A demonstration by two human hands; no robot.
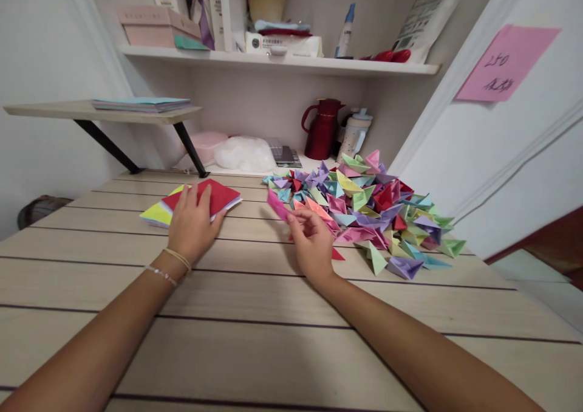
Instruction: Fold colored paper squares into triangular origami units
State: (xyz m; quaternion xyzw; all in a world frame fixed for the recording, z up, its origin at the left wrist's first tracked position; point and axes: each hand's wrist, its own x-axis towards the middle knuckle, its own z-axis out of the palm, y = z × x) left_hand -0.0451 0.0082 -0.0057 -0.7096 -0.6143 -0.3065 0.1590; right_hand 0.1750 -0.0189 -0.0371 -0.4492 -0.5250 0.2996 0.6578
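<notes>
My left hand [194, 220] lies flat with its fingers stretched out on a stack of coloured paper squares [223, 198], whose top sheet is red. My right hand [310, 239] pinches a folded pink paper piece [276, 205] between thumb and fingers, just above the wooden table [255, 345]. Right beside that hand spreads a big pile of folded paper triangles [368, 214] in pink, green, purple, red and blue.
A dark red jug [322, 129] and a pale lidded cup [354, 133] stand at the back by the wall. A bracketed side shelf [100, 112] carries paper sheets. An upper shelf [277, 61] holds boxes and a bottle. A pink note [505, 62] sticks on the right wall.
</notes>
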